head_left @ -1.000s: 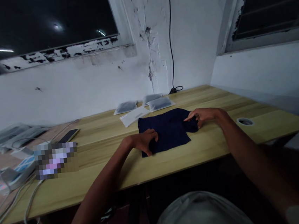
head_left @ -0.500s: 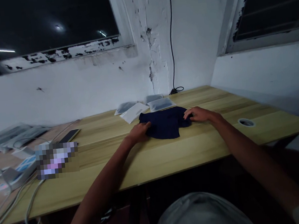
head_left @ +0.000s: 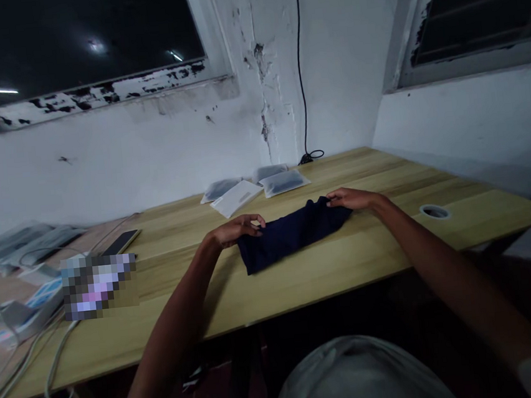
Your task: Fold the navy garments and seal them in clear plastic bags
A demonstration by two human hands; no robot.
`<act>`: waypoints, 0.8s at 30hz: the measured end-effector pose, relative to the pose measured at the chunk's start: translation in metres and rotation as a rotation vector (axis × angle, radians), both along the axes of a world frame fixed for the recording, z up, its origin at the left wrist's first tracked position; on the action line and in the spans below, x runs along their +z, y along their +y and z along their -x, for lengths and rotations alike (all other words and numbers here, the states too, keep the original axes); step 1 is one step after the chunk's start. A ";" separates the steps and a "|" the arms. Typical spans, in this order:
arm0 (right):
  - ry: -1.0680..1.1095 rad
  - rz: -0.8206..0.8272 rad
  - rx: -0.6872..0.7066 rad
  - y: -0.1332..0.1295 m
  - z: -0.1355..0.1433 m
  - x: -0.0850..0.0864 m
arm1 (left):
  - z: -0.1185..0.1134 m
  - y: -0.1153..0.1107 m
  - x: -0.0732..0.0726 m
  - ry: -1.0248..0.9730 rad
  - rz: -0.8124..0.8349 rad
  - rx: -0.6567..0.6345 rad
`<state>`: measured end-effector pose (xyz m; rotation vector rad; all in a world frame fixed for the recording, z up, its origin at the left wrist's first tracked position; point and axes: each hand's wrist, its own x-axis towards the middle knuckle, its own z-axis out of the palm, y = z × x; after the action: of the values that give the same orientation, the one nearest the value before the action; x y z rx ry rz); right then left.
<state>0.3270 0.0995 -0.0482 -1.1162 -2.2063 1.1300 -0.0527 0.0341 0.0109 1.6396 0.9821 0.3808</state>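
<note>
A navy cloth garment (head_left: 292,237) lies on the wooden table in front of me, as a long slanted strip with its left end nearer to me. My left hand (head_left: 238,230) is at the strip's upper left corner, its thumb and fingers closed on the edge. At the far right end, my right hand (head_left: 352,198) pinches the upper edge between thumb and fingertips. What kind of garment it is cannot be made out.
Several frosted packets, among them one pouch (head_left: 285,182), lie behind the garment by the wall. A white flat packet (head_left: 237,198) is with them. To the left are a dark phone (head_left: 122,242), a pixelated device, a power strip and cables. A round grommet (head_left: 434,211) sits at right.
The garment has gone from a wider, spread shape to a narrower, longer strip. My left hand has shifted slightly left; my right hand stays near the right end.
</note>
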 end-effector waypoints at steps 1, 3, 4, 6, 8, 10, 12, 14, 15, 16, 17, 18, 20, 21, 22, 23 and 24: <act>-0.040 -0.019 -0.019 0.002 0.001 -0.003 | 0.000 0.005 -0.005 -0.022 -0.029 0.066; -0.111 -0.067 -0.061 0.005 0.002 -0.008 | 0.003 0.014 -0.014 -0.082 -0.113 0.225; -0.133 -0.091 -0.080 0.007 0.002 -0.010 | 0.004 0.018 -0.017 -0.109 -0.152 0.306; -0.159 -0.134 -0.111 0.008 0.003 -0.012 | 0.009 0.023 -0.019 -0.101 -0.193 0.403; -0.178 -0.179 -0.136 0.008 0.003 -0.012 | 0.016 0.025 -0.017 0.010 -0.166 0.340; -0.193 -0.221 -0.151 0.008 0.002 -0.011 | 0.022 0.024 -0.013 0.152 -0.116 0.183; -0.199 -0.243 -0.155 0.007 0.003 -0.010 | 0.028 0.024 -0.010 0.250 -0.079 0.046; -0.203 -0.247 -0.158 0.006 0.003 -0.010 | 0.031 0.024 -0.008 0.308 -0.068 -0.049; -0.205 -0.249 -0.161 0.005 0.004 -0.009 | 0.032 0.025 -0.007 0.334 -0.068 -0.095; -0.205 -0.252 -0.164 0.005 0.004 -0.010 | 0.033 0.025 -0.007 0.358 -0.071 -0.142; -0.205 -0.258 -0.167 0.005 0.005 -0.010 | 0.033 0.025 -0.007 0.380 -0.080 -0.180; -0.205 -0.267 -0.170 0.004 0.005 -0.010 | 0.033 0.024 -0.007 0.400 -0.089 -0.206; -0.216 -0.283 -0.183 0.004 0.006 -0.011 | 0.033 0.023 -0.006 0.424 -0.113 -0.221; -0.228 -0.285 -0.194 0.005 0.006 -0.011 | 0.033 0.023 -0.006 0.416 -0.135 -0.211; -0.245 -0.281 -0.210 0.005 0.005 -0.011 | 0.032 0.023 -0.006 0.391 -0.168 -0.191; -0.269 -0.269 -0.236 0.005 0.005 -0.012 | 0.031 0.024 -0.007 0.345 -0.212 -0.165; -0.302 -0.254 -0.277 0.004 0.004 -0.012 | 0.029 0.026 -0.009 0.275 -0.269 -0.126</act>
<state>0.3228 0.1040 -0.0598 -1.4973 -2.2407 0.5784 -0.0815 0.0596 0.0021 2.0269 1.0571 0.2118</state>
